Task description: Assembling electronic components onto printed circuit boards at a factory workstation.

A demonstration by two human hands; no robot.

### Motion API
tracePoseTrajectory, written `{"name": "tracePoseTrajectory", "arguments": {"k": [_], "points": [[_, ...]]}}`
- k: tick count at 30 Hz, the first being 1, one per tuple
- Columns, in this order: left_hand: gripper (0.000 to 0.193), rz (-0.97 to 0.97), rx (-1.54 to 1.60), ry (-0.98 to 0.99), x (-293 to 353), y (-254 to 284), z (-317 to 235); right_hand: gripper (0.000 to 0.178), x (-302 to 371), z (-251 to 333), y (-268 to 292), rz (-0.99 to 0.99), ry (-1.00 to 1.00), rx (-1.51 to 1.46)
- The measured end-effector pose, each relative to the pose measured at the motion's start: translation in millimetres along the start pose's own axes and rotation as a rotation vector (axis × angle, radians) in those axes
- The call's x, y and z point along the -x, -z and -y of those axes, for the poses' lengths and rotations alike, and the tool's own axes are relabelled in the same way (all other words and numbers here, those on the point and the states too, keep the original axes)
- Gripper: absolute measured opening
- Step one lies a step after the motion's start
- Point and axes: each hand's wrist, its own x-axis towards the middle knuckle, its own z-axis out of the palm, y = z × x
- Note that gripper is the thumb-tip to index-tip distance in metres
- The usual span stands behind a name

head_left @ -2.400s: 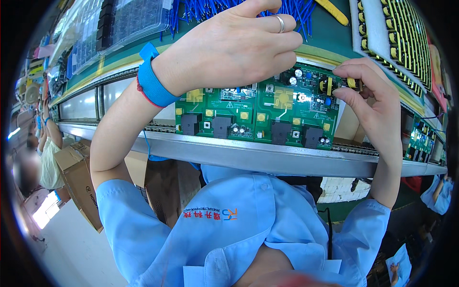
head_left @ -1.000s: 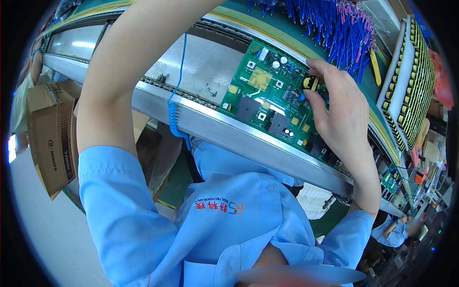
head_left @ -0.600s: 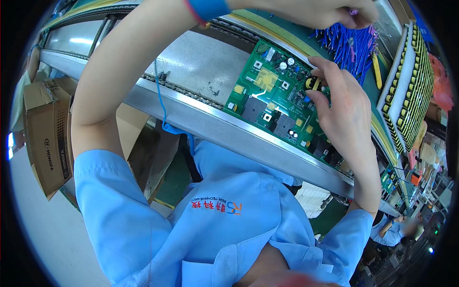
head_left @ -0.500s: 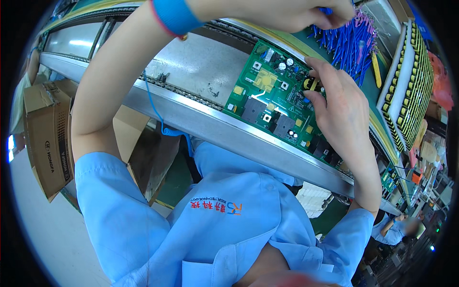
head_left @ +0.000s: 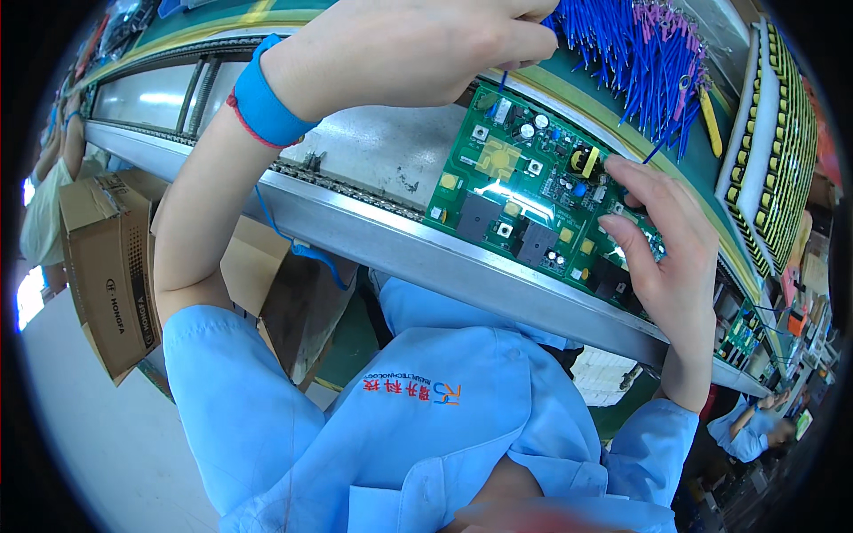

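A green circuit board [head_left: 458, 162] with dark blocks, yellow pads and small parts lies on the conveyor rails in front of me. Above its far left corner is my left hand [head_left: 391, 58], wearing a blue wristband; its fingers pinch a thin blue wire [head_left: 504, 82], mostly hidden by the hand. My right hand [head_left: 671, 244] is over the right part of the board, thumb and fingers apart, with nothing between them. Close to its index fingertip, a small black-and-yellow coil part [head_left: 584, 163] stands on the board.
Beyond the board lies a bundle of blue wires [head_left: 613, 62] with pinkish ends, beside a yellow-handled tool [head_left: 710, 123]. White foam trays [head_left: 755, 133] of black-and-yellow parts stand far right. The metal rail [head_left: 355, 218] runs before me; a cardboard box [head_left: 111, 266] is at left.
My left hand has moved left from the wire bundle to above the board's far left corner. My right hand has drawn back from the coil part, its fingers wider apart.
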Motion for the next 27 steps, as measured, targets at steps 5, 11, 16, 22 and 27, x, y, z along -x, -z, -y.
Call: {"name": "tracePoseTrajectory", "arguments": {"k": [5,11,16,22,27], "points": [[0.010,0.041,0.006,-0.035,-12.5,-7.3,-2.5,0.037,13.0,-12.7,5.0,-0.021,-0.045,-0.042],[0.008,0.091,-0.059,-0.032,-12.9,-5.0,-6.2,0.037,11.4,-14.9,4.1,-0.020,-0.039,-0.056],[0.008,0.054,-0.196,-0.101,-16.2,-3.9,-12.0,0.036,13.2,-16.7,3.9,-0.031,-0.031,-0.059],[0.010,0.116,0.219,0.122,-9.9,-22.0,-5.5,0.036,13.9,-19.3,2.6,-0.043,-0.023,-0.054],[0.006,-0.439,-0.486,-0.359,-3.7,-36.1,10.4,0.036,14.6,-17.5,4.7,-0.042,-0.014,-0.049]]}}
